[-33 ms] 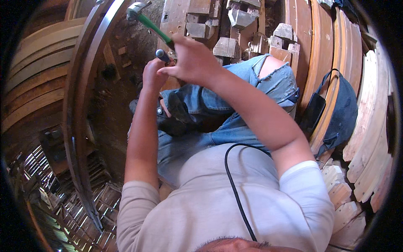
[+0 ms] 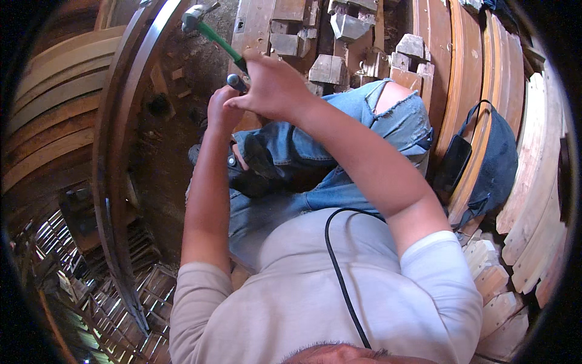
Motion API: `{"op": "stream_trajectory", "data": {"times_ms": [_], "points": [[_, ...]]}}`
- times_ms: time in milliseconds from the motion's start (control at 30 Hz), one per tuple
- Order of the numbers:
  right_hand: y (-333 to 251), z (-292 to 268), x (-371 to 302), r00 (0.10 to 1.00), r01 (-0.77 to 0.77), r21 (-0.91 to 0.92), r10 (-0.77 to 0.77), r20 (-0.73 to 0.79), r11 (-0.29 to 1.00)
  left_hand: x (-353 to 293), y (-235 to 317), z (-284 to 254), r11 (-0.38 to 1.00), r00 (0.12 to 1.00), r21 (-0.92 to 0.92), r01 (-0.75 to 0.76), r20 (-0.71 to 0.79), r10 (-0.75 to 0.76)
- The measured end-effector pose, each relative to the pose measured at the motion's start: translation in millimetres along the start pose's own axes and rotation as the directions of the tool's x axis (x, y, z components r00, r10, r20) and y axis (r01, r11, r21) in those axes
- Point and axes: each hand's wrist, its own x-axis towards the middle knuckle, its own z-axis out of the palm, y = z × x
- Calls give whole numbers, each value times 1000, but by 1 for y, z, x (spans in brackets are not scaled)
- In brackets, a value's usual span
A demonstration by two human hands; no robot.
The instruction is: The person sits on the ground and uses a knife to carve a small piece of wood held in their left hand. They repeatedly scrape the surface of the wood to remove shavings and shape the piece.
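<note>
Hammer (image 2: 219, 40) with a green handle is in the person's right hand (image 2: 274, 88), ahead of the body, its metal head pointing away toward the upper left. The right fingers curl around the handle, though most fingertips are hidden; the thumb reaches out to the left hand (image 2: 222, 109), and whether the two touch cannot be told. The left hand is closed around a tool (image 2: 235, 81) whose rounded, bluish-grey end sticks up just beside the hammer's handle; its lower part is hidden, and how the left fingers lie on it cannot be told.

Below the hands, the legs are folded in torn blue jeans (image 2: 297, 145), one knee bare through a rip. Notched wooden pieces (image 2: 327, 69) lie just ahead. To the right, a dark blue cloth item (image 2: 498, 161) and a flat black object (image 2: 451, 164) sit by long boards (image 2: 464, 60). A black cable (image 2: 341, 276) crosses the light shirt (image 2: 291, 285).
</note>
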Motion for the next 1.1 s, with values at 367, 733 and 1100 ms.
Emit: {"op": "stream_trajectory", "data": {"times_ms": [367,733,1100], "points": [[66,2,33,927,-346,546,368,72,763,-18,-5,11,934,950,-191,302,-15,-311],[66,19,35,990,-113,332,76,123,936,-9,7,-4,971,974,-71,228,14,-228],[56,18,34,989,-122,235,97,116,964,-9,12,6,984,984,23,177,-4,-177]]}}
